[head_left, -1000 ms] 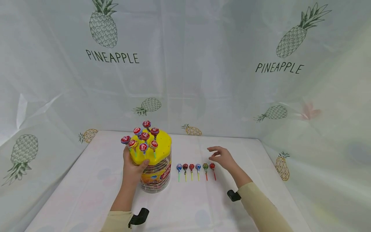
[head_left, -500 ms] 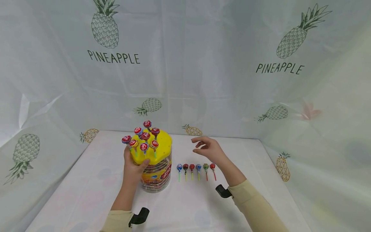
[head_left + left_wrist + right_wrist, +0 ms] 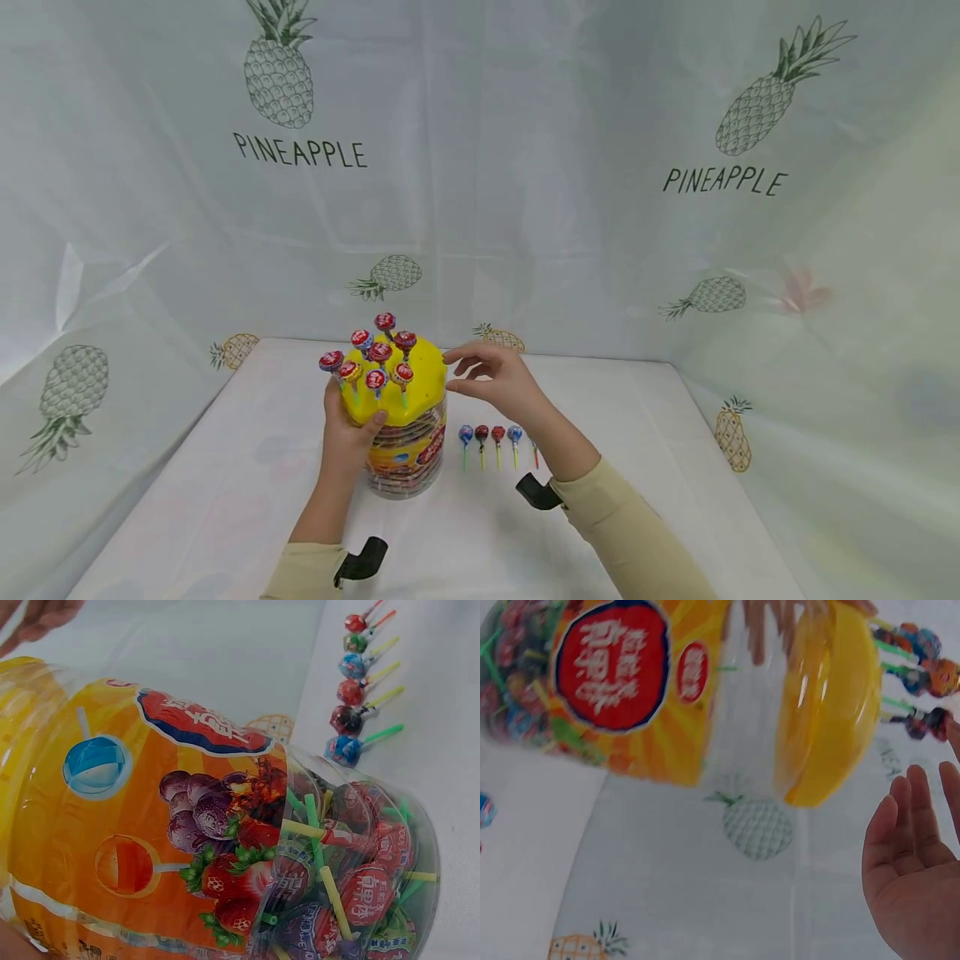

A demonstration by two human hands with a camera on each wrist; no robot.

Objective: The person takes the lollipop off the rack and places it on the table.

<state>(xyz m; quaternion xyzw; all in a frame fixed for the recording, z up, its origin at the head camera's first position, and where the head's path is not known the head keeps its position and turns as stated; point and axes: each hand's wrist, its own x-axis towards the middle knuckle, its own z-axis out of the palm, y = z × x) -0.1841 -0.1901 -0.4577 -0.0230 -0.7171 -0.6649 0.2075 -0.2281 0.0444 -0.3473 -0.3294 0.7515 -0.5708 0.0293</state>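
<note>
Left hand: our grip holds the candy jar round its yellow lid, left of centre.
Right hand: our grip is half wide, thumb and fingertips apart, at the lid's right edge; whether touching, we cannot tell.
Lid lollipops: we see eight standing heads-up in the lid.
Loose lollipops: we see a row on the bench, lower centre, partly hidden by our right arm.

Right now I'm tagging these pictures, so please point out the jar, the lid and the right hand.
Jar [image 3: 150, 817], left wrist view: orange part of its side.
Lid [image 3: 426, 379], head view: bare yellow top.
Right hand [image 3: 501, 377], head view: middle of the hand.
</note>
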